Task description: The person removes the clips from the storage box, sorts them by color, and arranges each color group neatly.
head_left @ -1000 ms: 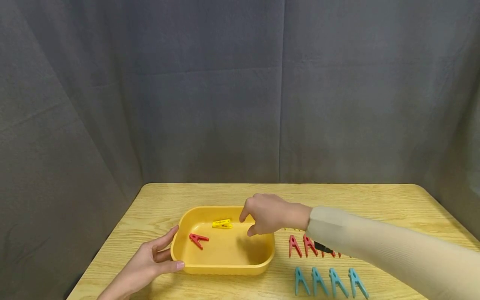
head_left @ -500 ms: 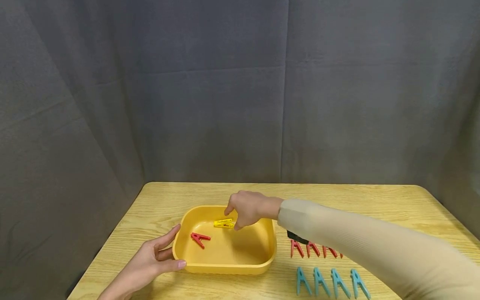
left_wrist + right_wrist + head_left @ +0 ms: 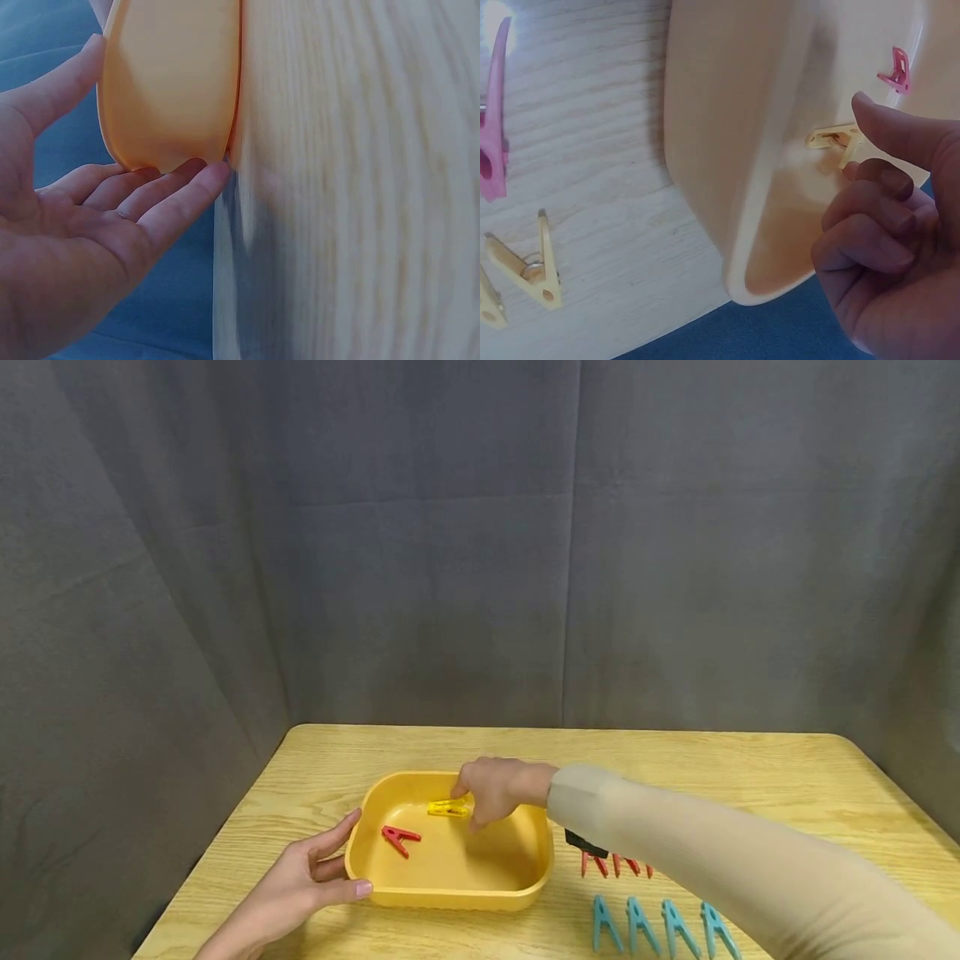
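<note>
While the right hand (image 3: 495,789) pinches a yellow peg (image 3: 447,808), a red peg (image 3: 399,838) lies in the tub (image 3: 450,893).

A tub (image 3: 450,893) sits on the table (image 3: 750,777), low and left of centre in the head view. Two pegs lie inside it, one (image 3: 447,808) toward the back, another (image 3: 399,838) left of it. Right of the tub lie two rows of pegs (image 3: 663,927), one behind the other. A curtain (image 3: 450,568) fills the upper frame behind.
</note>
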The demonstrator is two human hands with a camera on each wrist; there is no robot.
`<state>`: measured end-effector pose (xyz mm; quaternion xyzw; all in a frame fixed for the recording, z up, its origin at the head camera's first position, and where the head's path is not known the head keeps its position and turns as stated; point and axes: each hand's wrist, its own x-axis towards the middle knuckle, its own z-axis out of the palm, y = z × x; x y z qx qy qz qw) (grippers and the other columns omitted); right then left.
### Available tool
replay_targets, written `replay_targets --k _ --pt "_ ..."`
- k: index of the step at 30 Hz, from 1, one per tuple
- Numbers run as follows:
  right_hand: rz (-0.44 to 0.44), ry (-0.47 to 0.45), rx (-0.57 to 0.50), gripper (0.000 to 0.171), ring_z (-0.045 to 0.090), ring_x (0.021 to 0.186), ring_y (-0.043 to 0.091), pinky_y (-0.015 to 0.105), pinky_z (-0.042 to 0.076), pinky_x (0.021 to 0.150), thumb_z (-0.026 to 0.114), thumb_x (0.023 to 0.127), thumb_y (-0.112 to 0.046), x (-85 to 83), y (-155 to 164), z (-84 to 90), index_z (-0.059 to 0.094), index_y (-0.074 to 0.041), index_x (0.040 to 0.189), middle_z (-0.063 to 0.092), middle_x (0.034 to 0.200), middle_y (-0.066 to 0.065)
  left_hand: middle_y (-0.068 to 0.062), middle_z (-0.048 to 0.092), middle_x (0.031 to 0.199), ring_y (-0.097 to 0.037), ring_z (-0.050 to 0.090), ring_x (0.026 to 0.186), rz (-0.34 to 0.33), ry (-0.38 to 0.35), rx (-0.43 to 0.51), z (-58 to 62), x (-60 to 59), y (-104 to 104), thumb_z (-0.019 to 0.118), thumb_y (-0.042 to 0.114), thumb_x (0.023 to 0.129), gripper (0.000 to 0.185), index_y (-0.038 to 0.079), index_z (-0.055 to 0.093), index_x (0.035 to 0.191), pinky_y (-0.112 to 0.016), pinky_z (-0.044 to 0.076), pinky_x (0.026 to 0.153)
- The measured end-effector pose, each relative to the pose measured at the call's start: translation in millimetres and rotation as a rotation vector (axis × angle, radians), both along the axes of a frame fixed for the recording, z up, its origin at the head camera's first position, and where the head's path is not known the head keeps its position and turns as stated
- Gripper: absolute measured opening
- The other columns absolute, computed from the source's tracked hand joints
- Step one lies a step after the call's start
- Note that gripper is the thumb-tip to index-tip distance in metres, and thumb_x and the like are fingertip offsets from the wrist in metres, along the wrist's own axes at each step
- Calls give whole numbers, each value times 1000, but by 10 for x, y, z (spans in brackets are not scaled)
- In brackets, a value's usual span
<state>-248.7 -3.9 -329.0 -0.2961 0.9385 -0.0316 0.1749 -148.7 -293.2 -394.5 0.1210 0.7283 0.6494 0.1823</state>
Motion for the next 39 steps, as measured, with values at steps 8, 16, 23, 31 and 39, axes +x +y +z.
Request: replay_targets --k 8,16,23,31,39 --pt "17 -2 -30 48 63 125 18 33 51 105 90 86 -22 12 11 -48 77 -12 131 71 133 -1 -30 16 169 -40 54 138 1 -3 7 -3 7 4 81 8 94 99 -1 15 167 -38 58 97" --pt "68 -56 -66 22 66 104 11 24 54 89 87 87 -15 23 98 -70 86 -12 109 78 116 -3 -29 15 169 -40 53 138 -1 4 9 3 9 19 81 8 94 98 -1 15 167 -38 58 97" --pt "2 -17 -142 31 64 91 12 26 55 78 94 80 -21 36 138 -123 85 -11 109 78 113 0 -30 18 168 -40 56 136 12 9 -8 -6 9 27 83 9 92 100 -1 17 166 -39 59 95" --pt "-83 5 -179 56 58 89 13 27 51 76 100 73 -34 59 97 -210 82 -9 120 76 116 1 -29 19 168 -40 55 137 14 13 -9 -11 17 20 83 8 93 99 -2 17 166 -37 58 96" --pt "-19 3 -168 56 58 89 11 24 49 77 99 75 -35 58 32 -263 81 -10 122 75 110 -4 -29 19 168 -40 55 137 12 22 0 -5 20 33 82 8 93 99 -2 17 166 -37 58 96"
